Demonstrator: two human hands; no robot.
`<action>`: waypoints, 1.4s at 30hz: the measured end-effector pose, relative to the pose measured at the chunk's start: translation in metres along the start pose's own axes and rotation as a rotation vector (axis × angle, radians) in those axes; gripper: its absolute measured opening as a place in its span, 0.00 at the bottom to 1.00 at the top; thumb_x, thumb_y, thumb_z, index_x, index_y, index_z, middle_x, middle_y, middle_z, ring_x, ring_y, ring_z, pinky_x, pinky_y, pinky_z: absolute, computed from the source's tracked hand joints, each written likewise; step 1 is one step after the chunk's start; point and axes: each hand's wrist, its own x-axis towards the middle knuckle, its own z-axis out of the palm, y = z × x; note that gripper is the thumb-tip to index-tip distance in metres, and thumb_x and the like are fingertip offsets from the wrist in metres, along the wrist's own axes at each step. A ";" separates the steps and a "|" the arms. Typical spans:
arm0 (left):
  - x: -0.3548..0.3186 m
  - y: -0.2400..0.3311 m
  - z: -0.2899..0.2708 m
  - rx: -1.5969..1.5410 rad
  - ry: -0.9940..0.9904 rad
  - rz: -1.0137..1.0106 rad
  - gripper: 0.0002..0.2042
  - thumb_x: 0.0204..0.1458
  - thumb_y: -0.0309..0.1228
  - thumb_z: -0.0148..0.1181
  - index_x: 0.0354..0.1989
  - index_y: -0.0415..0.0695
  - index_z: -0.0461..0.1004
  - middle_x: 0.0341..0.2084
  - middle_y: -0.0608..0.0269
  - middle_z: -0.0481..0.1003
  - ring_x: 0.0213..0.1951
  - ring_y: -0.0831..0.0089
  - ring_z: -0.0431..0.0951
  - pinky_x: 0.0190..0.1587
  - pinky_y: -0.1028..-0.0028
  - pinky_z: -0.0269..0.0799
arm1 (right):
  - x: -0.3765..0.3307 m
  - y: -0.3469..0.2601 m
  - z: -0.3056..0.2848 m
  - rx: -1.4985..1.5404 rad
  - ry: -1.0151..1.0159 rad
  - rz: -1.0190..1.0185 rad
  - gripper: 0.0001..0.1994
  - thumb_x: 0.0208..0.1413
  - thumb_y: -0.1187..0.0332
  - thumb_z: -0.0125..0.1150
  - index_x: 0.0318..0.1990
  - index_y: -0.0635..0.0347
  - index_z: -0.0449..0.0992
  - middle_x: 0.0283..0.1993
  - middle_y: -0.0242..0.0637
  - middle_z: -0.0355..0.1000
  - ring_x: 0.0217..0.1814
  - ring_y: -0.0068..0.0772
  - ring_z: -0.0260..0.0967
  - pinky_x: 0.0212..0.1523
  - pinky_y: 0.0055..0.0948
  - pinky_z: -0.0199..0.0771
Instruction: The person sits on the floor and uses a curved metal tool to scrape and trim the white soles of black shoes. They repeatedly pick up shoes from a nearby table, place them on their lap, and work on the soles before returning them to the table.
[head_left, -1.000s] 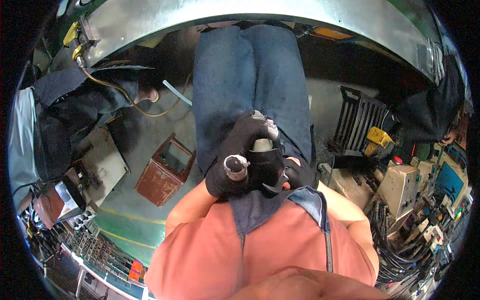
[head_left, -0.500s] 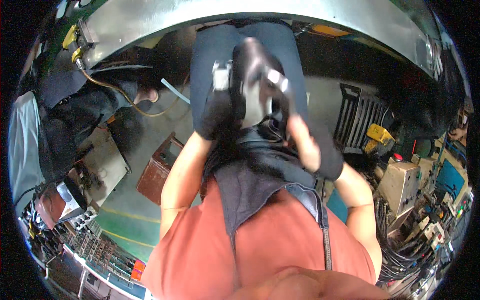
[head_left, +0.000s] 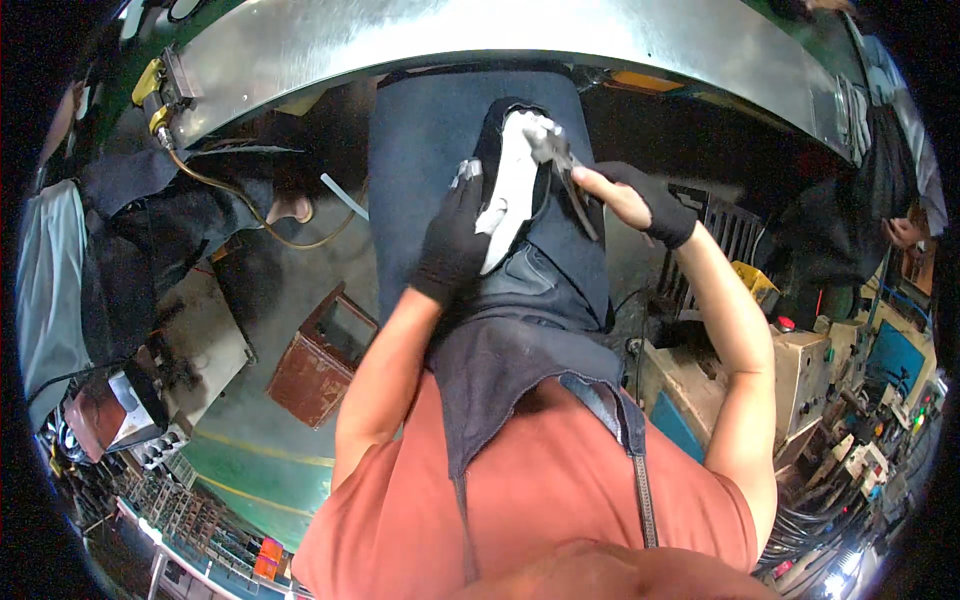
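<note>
On my lap lies a dark shoe upper (head_left: 492, 140) with its white underside (head_left: 514, 178) facing up and its narrower end toward me. My left hand (head_left: 455, 235), in a black fingerless glove with pale tape on the fingertips, is closed on the shoe's left side. In my right hand (head_left: 622, 198), also gloved in black, is a pair of metal pliers (head_left: 548, 152). Their jaws are at the white edge near the shoe's far end, and a dark handle slants down along its right side. Whether the jaws pinch any material I cannot make out.
A shiny metal bench (head_left: 420, 30) curves across the far side. At its left end hangs a yellow air tool (head_left: 152, 100) with a hose. A brown stool (head_left: 315, 360) stands left, control boxes (head_left: 800, 375) right. Other people are at both sides.
The shoe, dark and blurred before, now shows its white underside upward. My right hand has moved up and outward, and the pliers are now at the shoe's far end.
</note>
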 end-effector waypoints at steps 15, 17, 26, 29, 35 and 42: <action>0.067 0.028 0.021 0.121 0.168 -0.263 0.30 0.56 0.40 0.46 0.59 0.27 0.50 0.56 0.33 0.58 0.56 0.41 0.62 0.59 0.59 0.58 | -0.011 -0.068 -0.058 -0.793 -0.251 0.030 0.28 0.59 0.47 0.44 0.25 0.66 0.75 0.22 0.52 0.70 0.26 0.53 0.71 0.29 0.42 0.69; 0.064 0.010 0.021 0.046 0.180 -0.277 0.33 0.56 0.42 0.46 0.61 0.28 0.47 0.58 0.32 0.54 0.59 0.40 0.58 0.61 0.59 0.55 | -0.018 -0.116 -0.057 -0.988 -0.232 -0.042 0.22 0.62 0.54 0.44 0.27 0.66 0.73 0.18 0.42 0.66 0.19 0.35 0.65 0.25 0.35 0.66; -0.065 0.019 0.019 -0.567 0.038 -0.353 0.34 0.53 0.36 0.55 0.64 0.35 0.46 0.61 0.40 0.52 0.64 0.51 0.51 0.64 0.61 0.47 | -0.038 0.012 0.063 -0.197 -0.009 0.138 0.22 0.62 0.53 0.43 0.40 0.68 0.71 0.34 0.51 0.72 0.33 0.40 0.69 0.35 0.38 0.67; -0.073 0.010 0.016 -1.439 -0.161 -0.775 0.30 0.55 0.32 0.53 0.63 0.36 0.49 0.55 0.47 0.64 0.59 0.61 0.62 0.61 0.67 0.53 | -0.063 0.023 0.077 -0.053 -0.015 0.293 0.23 0.62 0.52 0.43 0.38 0.67 0.72 0.28 0.41 0.72 0.29 0.32 0.68 0.32 0.33 0.67; -0.041 0.033 0.027 -0.454 0.053 -0.574 0.25 0.49 0.36 0.59 0.51 0.35 0.57 0.36 0.41 0.74 0.40 0.52 0.76 0.41 0.62 0.71 | -0.058 -0.032 0.044 -0.006 -0.072 0.443 0.24 0.63 0.50 0.40 0.33 0.66 0.69 0.24 0.30 0.65 0.25 0.22 0.62 0.28 0.25 0.65; -0.028 0.000 0.058 -0.415 0.038 -0.526 0.33 0.42 0.32 0.65 0.53 0.32 0.54 0.35 0.40 0.73 0.38 0.49 0.76 0.41 0.61 0.71 | -0.054 -0.106 0.048 -0.333 -0.058 -0.068 0.16 0.61 0.58 0.47 0.33 0.64 0.71 0.25 0.42 0.67 0.27 0.34 0.65 0.30 0.31 0.65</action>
